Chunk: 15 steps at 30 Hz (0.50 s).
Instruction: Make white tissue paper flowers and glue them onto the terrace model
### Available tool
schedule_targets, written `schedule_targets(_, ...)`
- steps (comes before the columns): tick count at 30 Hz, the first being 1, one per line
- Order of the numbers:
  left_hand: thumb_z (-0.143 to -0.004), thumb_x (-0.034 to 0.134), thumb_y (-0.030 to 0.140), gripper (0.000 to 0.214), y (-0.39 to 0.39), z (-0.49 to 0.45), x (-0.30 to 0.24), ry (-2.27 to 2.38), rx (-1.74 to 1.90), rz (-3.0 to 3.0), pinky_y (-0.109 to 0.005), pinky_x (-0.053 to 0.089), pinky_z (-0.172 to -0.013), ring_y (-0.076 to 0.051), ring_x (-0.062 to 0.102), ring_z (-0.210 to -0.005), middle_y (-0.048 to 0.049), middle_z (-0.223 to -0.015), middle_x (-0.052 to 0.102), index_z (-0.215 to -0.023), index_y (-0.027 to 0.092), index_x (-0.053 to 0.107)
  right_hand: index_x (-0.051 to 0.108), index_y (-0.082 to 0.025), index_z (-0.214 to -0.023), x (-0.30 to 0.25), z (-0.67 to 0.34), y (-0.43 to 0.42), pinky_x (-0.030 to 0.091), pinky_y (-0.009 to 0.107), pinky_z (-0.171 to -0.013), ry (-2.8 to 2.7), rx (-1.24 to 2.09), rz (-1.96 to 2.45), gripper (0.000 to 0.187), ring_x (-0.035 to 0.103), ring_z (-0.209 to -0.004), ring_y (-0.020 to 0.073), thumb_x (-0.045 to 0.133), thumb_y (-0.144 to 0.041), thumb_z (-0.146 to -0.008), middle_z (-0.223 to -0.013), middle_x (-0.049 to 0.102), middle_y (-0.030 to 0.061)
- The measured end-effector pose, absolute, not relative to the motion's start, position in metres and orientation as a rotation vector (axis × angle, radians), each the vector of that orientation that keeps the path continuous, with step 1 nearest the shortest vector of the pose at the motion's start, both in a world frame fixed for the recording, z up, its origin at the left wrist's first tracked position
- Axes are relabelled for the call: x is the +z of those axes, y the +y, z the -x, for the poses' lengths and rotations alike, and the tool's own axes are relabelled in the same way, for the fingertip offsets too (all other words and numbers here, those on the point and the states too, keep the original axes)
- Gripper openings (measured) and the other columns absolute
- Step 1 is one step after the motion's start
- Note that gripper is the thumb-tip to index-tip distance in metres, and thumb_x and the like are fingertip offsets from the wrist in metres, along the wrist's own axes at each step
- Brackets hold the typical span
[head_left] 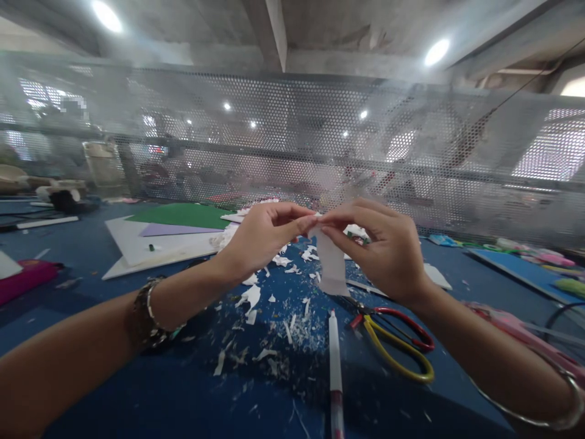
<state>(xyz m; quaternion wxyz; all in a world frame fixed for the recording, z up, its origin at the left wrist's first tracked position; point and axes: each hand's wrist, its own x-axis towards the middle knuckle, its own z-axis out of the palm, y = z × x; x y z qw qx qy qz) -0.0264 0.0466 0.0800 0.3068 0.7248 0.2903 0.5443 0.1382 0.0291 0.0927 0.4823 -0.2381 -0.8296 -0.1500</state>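
Forearms: yours come in low from both bottom corners, a bracelet [148,314] on the left wrist and a bangle [548,414] on the right, both raised off the table [183,390].
Fingers: your left fingertips [304,224] and right fingertips [331,227] meet tip to tip, pinched shut on the top edge of the paper [331,265]. The other fingers curl back, which leaves that edge in plain sight.
Hands: your left hand [260,235] and right hand [384,250] share the one grip, so neither is free for a tool.
Paper: a small white strip held up above the table between your hands, its lower part hanging loose below the pinch.
Scraps [292,326]: white snippets on the blue top, thickest straight under your hands.
Pen [335,360]: lies lengthwise just below the paper, within easy reach.
Scissors [395,341]: red and yellow handles, laid flat near your right wrist, handy but untouched.
Sheets: a white board [137,244] carrying a green sheet [183,214] and a purple sheet [169,230], set back to your left, well apart from the hands.
Mesh [292,140]: a perforated screen closes the far side.
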Motion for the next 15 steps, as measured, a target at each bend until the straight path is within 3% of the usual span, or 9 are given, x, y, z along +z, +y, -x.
schedule_targets(15,-0.072,0.063,0.026,0.011,0.0470,0.0226,0.0752,0.717,1.336,-1.787,-0.020,0.048,-0.053,-0.010,0.056,-0.058,-0.0009,-0.069,0.066,-0.076,0.019,0.070,0.058,-0.020,-0.073,0.0946,-0.1419,0.0337,0.040,0.024,-0.060,-2.110,-0.584,0.593,0.008,0.054,-0.066,0.0116,0.053,-0.018,-0.080,-0.070,0.061,0.0002)
